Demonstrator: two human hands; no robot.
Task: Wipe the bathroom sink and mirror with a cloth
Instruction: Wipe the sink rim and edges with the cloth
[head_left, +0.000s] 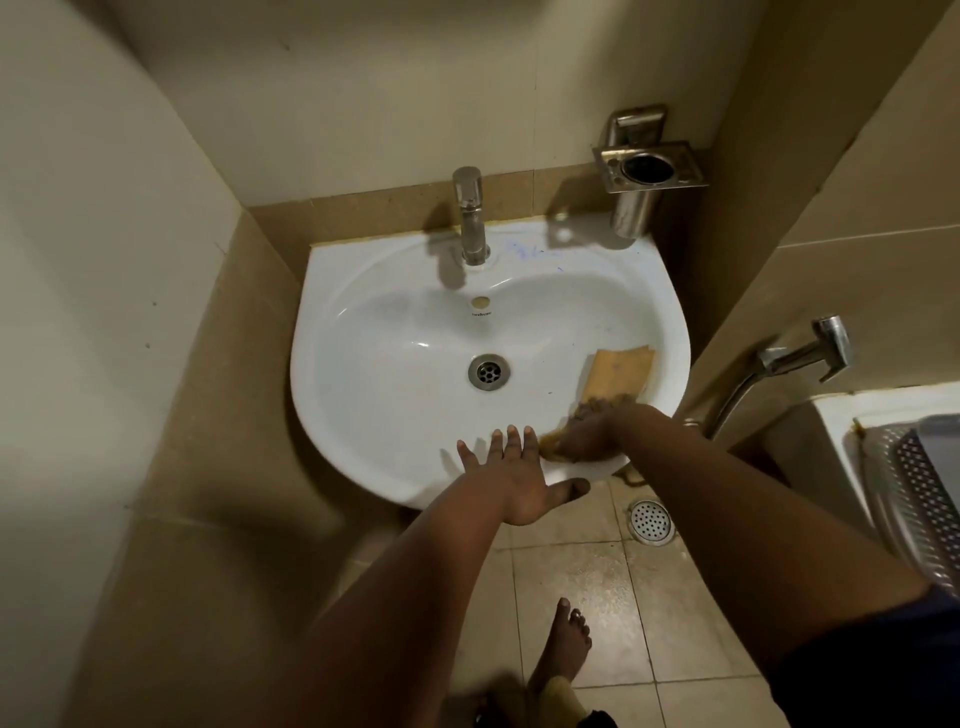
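sink (358, 291): white, wall-mounted | cloth (618, 375): tan, draped over sink's front-right rim, far end lying inside basin right of drain (489, 370) | right hand (584, 435): gripping cloth's near end at sink's front rim | left hand (511, 480): fingers spread, flat on sink's front rim, just beside cloth

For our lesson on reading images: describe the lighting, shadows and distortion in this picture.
Head view: dim warm light; the steel tap casts shadows leftward on the white ceramic sink; glare streaks the basin; wide-angle lens bows the walls; the left hand and right hand gripping the orange cloth look dark.
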